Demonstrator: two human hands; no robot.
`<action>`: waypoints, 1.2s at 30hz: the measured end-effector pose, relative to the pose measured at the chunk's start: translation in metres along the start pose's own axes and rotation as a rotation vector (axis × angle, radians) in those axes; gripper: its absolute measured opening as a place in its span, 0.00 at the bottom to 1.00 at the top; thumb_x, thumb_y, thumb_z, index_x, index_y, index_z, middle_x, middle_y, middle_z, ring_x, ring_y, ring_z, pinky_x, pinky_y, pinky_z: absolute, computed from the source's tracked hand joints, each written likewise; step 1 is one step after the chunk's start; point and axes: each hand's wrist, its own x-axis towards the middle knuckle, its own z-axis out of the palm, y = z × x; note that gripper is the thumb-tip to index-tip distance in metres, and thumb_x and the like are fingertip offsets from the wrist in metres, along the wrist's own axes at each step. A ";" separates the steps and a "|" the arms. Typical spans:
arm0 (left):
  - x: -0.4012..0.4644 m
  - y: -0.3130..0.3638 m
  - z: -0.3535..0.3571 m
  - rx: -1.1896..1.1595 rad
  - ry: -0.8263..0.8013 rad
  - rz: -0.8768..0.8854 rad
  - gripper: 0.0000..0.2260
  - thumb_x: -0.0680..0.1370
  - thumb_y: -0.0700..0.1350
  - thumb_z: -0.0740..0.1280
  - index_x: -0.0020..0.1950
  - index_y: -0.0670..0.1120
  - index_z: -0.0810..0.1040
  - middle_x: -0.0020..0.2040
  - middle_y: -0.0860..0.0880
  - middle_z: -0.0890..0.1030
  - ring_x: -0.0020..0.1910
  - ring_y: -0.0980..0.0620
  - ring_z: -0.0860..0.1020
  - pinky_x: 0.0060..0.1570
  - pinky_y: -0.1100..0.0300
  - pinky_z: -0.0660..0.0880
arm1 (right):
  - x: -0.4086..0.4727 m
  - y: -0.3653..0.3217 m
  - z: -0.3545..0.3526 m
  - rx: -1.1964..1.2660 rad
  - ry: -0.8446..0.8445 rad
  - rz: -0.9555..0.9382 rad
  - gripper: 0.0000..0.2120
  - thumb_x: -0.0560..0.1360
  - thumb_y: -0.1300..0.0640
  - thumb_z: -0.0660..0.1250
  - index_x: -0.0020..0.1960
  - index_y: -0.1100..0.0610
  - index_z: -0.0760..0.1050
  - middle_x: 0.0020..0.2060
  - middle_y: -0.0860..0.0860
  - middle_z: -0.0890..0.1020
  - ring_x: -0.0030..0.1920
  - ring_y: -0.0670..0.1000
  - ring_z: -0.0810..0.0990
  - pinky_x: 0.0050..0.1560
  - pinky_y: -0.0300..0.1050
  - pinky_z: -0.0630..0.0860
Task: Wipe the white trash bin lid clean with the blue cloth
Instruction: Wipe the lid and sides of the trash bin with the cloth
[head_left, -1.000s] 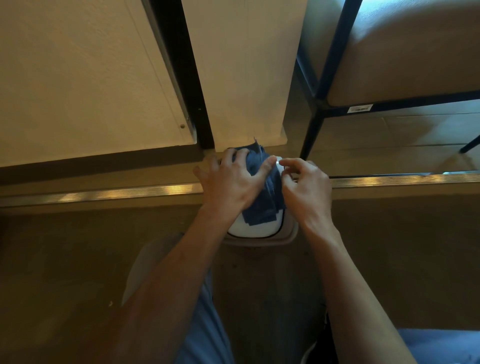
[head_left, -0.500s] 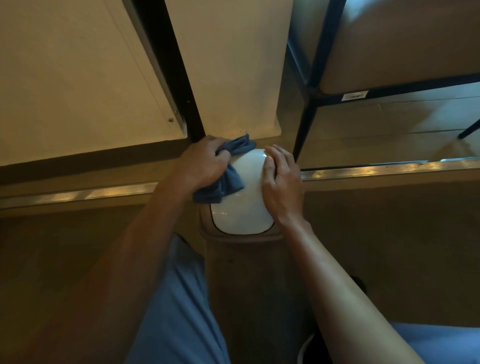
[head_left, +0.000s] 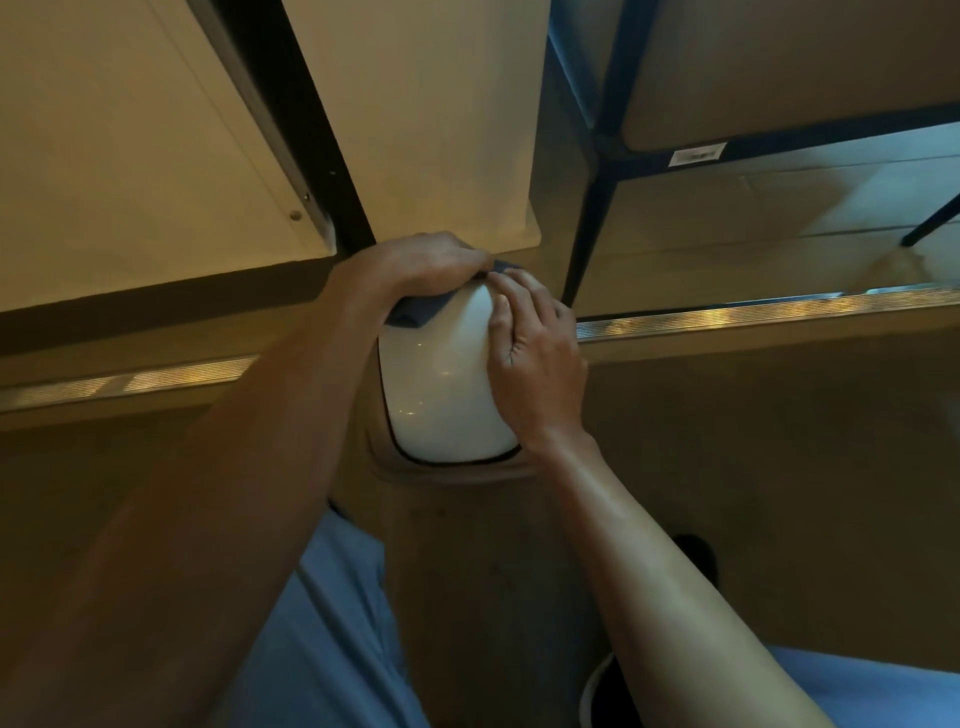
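We look straight down on the trash bin (head_left: 457, 545), a tan body standing on the floor between our knees. Its white lid (head_left: 441, 384) is seated in the rim, closed, so we cannot tell what the bin holds. The lid surface is glossy, with small light spots near its middle.

Left hand (head_left: 415, 270): at the lid's far edge, fingers curled down over the blue cloth (head_left: 415, 312), gripping it against the lid. Only a bunched fold of cloth shows beneath the palm, plus a small corner past the fingertips.

Right hand (head_left: 535, 358): laid flat along the lid's right side, fingers nearly straight and close together, tips reaching the far edge just beside the left hand. It holds nothing; it rests on the lid.

Behind the bin: pale cabinet panels (head_left: 130, 130) divided by a black upright, a ribbed metal strip (head_left: 753, 317) running across the floor, and a dark blue metal frame (head_left: 602, 156) at upper right with a small white label. Light blue trousers (head_left: 322, 623) show at the lower edge.
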 end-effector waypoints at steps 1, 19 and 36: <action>0.001 -0.006 -0.003 -0.005 -0.005 0.006 0.19 0.79 0.64 0.61 0.54 0.52 0.82 0.48 0.48 0.84 0.47 0.46 0.82 0.41 0.53 0.71 | 0.000 0.000 -0.001 0.007 -0.011 0.007 0.19 0.86 0.48 0.52 0.73 0.47 0.73 0.72 0.43 0.72 0.72 0.50 0.69 0.64 0.51 0.72; 0.017 -0.032 -0.014 0.058 -0.059 0.057 0.16 0.82 0.61 0.61 0.54 0.52 0.83 0.47 0.49 0.84 0.46 0.49 0.83 0.42 0.54 0.72 | 0.000 -0.002 0.005 0.005 -0.024 0.010 0.19 0.85 0.49 0.52 0.73 0.49 0.72 0.73 0.46 0.71 0.72 0.50 0.68 0.62 0.54 0.76; 0.012 -0.053 -0.020 0.068 -0.002 -0.014 0.16 0.83 0.58 0.60 0.51 0.51 0.82 0.49 0.45 0.83 0.47 0.47 0.81 0.43 0.54 0.72 | 0.001 -0.005 0.006 -0.058 -0.017 0.017 0.18 0.86 0.52 0.54 0.73 0.50 0.72 0.73 0.47 0.71 0.72 0.51 0.70 0.69 0.60 0.68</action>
